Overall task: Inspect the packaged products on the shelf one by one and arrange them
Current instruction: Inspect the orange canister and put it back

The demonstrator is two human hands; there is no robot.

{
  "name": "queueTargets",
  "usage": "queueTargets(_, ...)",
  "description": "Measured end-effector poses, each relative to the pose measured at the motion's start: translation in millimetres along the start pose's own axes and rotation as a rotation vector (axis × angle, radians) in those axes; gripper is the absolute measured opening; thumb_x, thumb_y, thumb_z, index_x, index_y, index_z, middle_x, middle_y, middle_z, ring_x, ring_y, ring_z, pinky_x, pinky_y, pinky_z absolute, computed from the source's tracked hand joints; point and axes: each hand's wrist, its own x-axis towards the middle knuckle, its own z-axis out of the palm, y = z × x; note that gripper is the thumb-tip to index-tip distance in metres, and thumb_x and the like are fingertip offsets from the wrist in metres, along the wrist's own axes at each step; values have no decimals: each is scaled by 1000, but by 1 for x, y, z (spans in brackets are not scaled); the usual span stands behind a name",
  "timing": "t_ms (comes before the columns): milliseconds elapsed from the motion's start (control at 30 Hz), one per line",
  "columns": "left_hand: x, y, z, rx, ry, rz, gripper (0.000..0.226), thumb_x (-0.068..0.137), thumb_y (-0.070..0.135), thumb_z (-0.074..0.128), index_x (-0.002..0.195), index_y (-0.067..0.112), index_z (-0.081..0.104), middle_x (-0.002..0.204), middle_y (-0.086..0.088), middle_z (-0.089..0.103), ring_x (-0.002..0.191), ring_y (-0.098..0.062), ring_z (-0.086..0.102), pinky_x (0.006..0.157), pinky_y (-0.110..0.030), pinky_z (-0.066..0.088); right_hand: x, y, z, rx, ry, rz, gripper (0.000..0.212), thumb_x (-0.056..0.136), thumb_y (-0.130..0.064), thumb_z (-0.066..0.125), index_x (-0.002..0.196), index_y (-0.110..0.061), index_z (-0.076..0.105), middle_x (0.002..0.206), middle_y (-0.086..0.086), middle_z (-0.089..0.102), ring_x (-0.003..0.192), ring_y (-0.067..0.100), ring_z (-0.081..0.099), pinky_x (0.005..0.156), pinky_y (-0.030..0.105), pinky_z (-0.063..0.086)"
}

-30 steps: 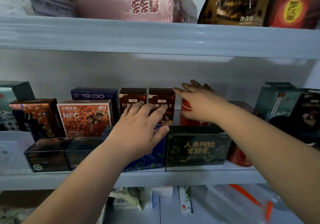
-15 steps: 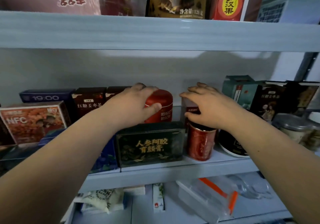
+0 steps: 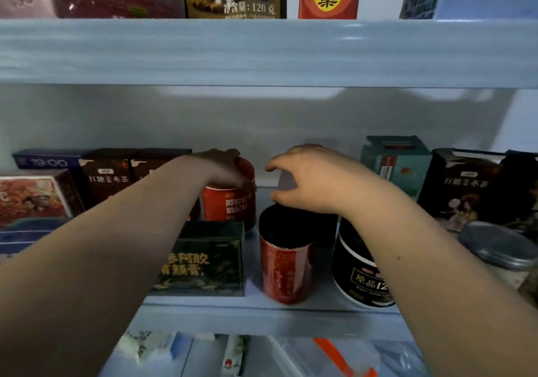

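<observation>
Vs. a sec ago, both hands are deeper into the shelf (image 3: 262, 315) and onto products at the back. Our left hand (image 3: 222, 170) is no longer spread flat over the front row. It's now curled down over the top of the rear red can (image 3: 230, 204), fingers wrapped round the lid edge and thumb on the near side. That can stands upright behind the green box (image 3: 203, 260), just right of the brown tea boxes (image 3: 107, 178).

Our right hand (image 3: 316, 181) has shifted too. It was open and reaching before; now thumb and fingers are bent round a pale item (image 3: 286, 181) at the back, directly behind the front red can (image 3: 283, 263). We can't tell what the item is: too blurred, mostly covered by the hand. The wrist passes above the front can's black lid, close to it; contact unclear. The black jar (image 3: 358, 271) sits just beside that can, partly under the forearm.

What it means for the task, as we judge it: reaching is done, and two back-row products are in hand for a look. Neither seems lifted yet; the rear red can's base is hidden by the green box, so we can't confirm. Front row looks undisturbed.

Next prob. means lifting one up and out over the front row. Risk: the right forearm is low over the front red can, so pulling straight back could tip it. Better to lift first, then pull back.
</observation>
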Motion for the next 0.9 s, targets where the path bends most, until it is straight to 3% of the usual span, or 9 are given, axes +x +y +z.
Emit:
queueTargets(167,3,3,11,-66,91,-51,103,77,67,73,158,35,19,153,-12,38,130,-37,49,92,-44,54,-5,6,-3,45,110,19,58,94,-56,59,147,-38,46,138,1,55,122,24,54,93,37,51)
queueTargets(400,-41,7,6,21,471,66,103,72,67,74,153,40,17,151,-9,34,136,-38,38,101,-52,46,-10,12,-10,107,224,71,63,92,-61,57,150,-40,41,144,0,51,125,24,52,80,32,41)
queueTargets(533,-79,5,9,50,725,147,104,70,68,73,155,36,22,152,-8,33,133,-40,39,93,-52,50,-15,7,-6,206,253,103,71,88,-66,59,151,-40,39,147,-1,48,132,23,48,85,32,41)
queueTargets(700,-120,-3,17,87,905,262,104,68,72,69,155,30,31,154,-14,35,131,-43,41,86,-54,53,-23,-4,7,340,239,98,90,79,-66,68,156,-43,28,158,-2,39,143,21,39,107,39,43)
queueTargets(900,-159,-12,24,70,981,410,101,71,72,68,155,29,32,153,-15,37,127,-39,44,81,-53,54,-28,-24,13,410,209,47,116,61,-71,79,154,-54,14,159,-9,37,139,20,45,103,49,51)
